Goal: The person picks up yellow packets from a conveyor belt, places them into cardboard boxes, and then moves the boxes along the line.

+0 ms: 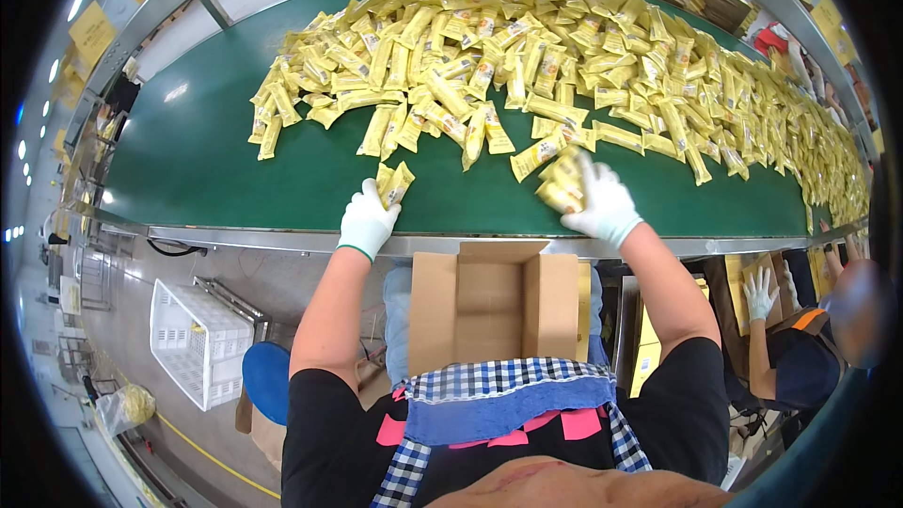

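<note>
Both my hands wear white gloves and are over a green conveyor belt (pixel 233 190). My left hand (pixel 368 220) holds a couple of yellow wrapped snack packets (pixel 395 185) near the belt's front edge. In my right hand (pixel 605 203) is a small bunch of the same packets (pixel 563 182), slightly blurred, so their number cannot be told. Beyond the hands lies a big heap of yellow packets (pixel 487 49), running on to the right. An open cardboard box (pixel 432 310), with nothing visible inside, stands between my arms, just below the belt's metal edge.
A white plastic crate (pixel 211 360) and a blue round stool seat (pixel 266 382) stand at the lower left. A co-worker with a gloved hand (pixel 760 294) is at the right. The belt's metal rail (pixel 247 238) crosses in front of me. Stacked cardboard (pixel 716 3) lies beyond the belt.
</note>
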The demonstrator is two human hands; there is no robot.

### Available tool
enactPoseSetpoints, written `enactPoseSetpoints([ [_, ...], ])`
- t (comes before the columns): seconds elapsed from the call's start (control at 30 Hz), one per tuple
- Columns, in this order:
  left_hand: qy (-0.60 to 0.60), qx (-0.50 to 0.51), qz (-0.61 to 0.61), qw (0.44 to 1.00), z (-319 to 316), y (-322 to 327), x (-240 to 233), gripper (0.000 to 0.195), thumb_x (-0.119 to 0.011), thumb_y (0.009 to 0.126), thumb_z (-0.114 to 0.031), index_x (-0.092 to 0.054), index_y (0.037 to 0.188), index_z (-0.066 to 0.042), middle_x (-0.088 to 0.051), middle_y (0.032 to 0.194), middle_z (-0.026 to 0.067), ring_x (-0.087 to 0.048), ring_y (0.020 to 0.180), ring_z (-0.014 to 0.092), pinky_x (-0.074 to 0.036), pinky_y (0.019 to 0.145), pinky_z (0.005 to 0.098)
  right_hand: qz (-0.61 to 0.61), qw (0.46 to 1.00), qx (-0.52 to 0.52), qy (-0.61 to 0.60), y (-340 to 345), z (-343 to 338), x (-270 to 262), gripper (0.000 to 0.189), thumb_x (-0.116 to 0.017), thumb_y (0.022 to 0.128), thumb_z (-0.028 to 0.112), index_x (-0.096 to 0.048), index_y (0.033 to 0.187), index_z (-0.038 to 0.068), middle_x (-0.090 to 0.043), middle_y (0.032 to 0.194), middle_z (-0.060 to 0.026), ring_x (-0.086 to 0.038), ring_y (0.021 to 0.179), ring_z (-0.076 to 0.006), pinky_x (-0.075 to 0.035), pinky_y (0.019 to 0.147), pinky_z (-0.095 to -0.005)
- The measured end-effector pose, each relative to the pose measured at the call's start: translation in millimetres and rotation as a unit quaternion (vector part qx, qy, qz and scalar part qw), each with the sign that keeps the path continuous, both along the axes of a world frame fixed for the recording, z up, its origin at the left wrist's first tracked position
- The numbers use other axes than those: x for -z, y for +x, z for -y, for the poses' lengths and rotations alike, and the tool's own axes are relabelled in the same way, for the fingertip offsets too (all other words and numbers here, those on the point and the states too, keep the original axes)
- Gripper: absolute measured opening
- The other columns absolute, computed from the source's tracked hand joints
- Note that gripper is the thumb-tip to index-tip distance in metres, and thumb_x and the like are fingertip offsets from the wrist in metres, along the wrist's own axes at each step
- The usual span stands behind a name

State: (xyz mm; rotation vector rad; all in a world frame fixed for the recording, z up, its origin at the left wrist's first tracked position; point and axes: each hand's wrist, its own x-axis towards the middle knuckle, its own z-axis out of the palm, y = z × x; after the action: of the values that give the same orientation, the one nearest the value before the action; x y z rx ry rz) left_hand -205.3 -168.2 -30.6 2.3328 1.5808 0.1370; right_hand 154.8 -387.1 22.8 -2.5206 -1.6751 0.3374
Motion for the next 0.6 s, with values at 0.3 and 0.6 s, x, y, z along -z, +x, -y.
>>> enactPoseSetpoints([
  [0.3,-0.019,-0.136,0.275,0.952,-125,28,-2,0.065,-0.078,0.085,-0.049,-0.062,0.111,0.009,-0.072,0.104,0.027,-0.072,0.096,0.038,-0.055,0.086,0.042,0.082,0.989,0.123,-0.016,34,14,49,0.115,-0.079,0.071,0.057,-0.023,0.161,0.012,-0.046,0.141,-0.0217,-0.05,0.129,-0.0383,-0.042,0.104,-0.0506],
  [0.6,0.0,0.058,0.151,0.987,-113,84,47,0.074,-0.073,0.084,-0.06,-0.055,0.125,-0.002,-0.054,0.119,0.0287,-0.06,0.109,0.047,-0.052,0.095,0.0478,0.087,0.988,0.13,0.018,40,22,51,0.111,-0.079,0.07,0.058,-0.031,0.159,0.012,-0.048,0.141,-0.0216,-0.05,0.129,-0.0375,-0.043,0.105,-0.0486],
])
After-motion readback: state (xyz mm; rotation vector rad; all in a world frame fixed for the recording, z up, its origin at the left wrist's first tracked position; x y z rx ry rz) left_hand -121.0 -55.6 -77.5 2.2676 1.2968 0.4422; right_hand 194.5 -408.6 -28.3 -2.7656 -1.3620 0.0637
